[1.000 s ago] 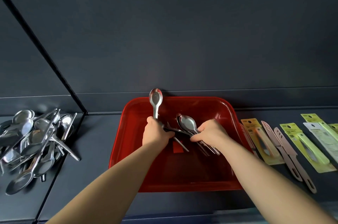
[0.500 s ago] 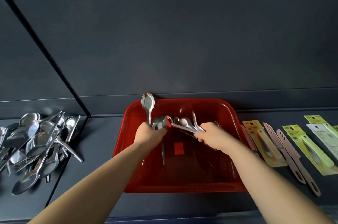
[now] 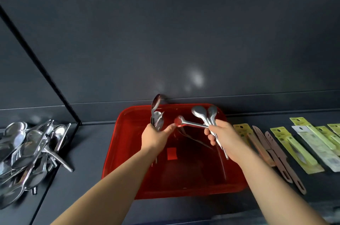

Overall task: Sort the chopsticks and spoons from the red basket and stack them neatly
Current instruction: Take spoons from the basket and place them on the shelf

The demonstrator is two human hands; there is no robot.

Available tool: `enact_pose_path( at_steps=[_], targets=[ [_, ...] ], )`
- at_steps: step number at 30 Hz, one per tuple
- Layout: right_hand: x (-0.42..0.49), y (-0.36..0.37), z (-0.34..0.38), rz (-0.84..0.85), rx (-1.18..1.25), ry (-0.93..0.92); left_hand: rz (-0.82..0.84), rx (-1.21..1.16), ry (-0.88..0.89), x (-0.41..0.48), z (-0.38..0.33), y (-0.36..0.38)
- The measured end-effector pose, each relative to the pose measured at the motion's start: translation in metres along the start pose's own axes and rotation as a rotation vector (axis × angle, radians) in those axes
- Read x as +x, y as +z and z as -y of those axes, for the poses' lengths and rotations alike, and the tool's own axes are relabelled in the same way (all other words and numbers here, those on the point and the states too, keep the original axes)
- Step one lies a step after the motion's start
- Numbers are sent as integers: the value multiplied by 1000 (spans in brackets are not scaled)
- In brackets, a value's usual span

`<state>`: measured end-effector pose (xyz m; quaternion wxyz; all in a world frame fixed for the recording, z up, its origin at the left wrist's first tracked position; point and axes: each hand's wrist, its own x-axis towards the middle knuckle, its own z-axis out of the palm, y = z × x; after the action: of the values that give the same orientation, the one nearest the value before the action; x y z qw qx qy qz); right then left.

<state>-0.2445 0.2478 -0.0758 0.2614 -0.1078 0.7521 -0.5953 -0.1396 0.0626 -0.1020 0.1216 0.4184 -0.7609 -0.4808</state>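
Head view: left hand (image 3: 156, 135) grips upright spoons (image 3: 156, 107), bowls above its fist. Right hand (image 3: 223, 137) clutches fanned spoons (image 3: 201, 116), one pointing toward the left thumb. Red basket (image 3: 123, 138) lies below both grips.

Free room and obstacles. An open strip of bench (image 3: 88, 151) lies between the spoon pile (image 3: 27, 151) at left and the red basket (image 3: 127, 132). Room above the basket is taken by the left hand (image 3: 156, 135) and right hand (image 3: 223, 138), both gripping spoons (image 3: 199, 113). Passage at right is blocked by packaged utensils (image 3: 298, 147); far reach is stopped by the back wall (image 3: 184, 50).
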Motion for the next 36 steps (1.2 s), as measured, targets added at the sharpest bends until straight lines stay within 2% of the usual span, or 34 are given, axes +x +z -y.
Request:
enact_pose_path(
  at_steps=[4, 10, 14, 19, 22, 26, 33, 36],
  targets=[
    [-4, -7, 1, -5, 99, -33, 16, 9, -12, 3, 1, 6],
    [2, 3, 0, 14, -26, 35, -43, -65, -25, 6, -13, 34],
    [-1, 0, -2, -21, -29, 15, -11, -44, -106, 10, -13, 45],
    [-9, 2, 5, -2, 24, 6, 13, -19, -63, 13, -8, 29],
    [-17, 15, 13, 43, 65, -24, -27, 20, 61, 9, -8, 1],
    [-26, 52, 29, 109, 52, -87, -107, -58, 154, 3, -11, -46],
    [-35, 149, 75, 260, -3, -238, -201, -409, 114, 3, 1, -175],
    [-37, 211, 88, 322, -27, -252, -284, -411, 104, 4, 30, -239]
  ],
)
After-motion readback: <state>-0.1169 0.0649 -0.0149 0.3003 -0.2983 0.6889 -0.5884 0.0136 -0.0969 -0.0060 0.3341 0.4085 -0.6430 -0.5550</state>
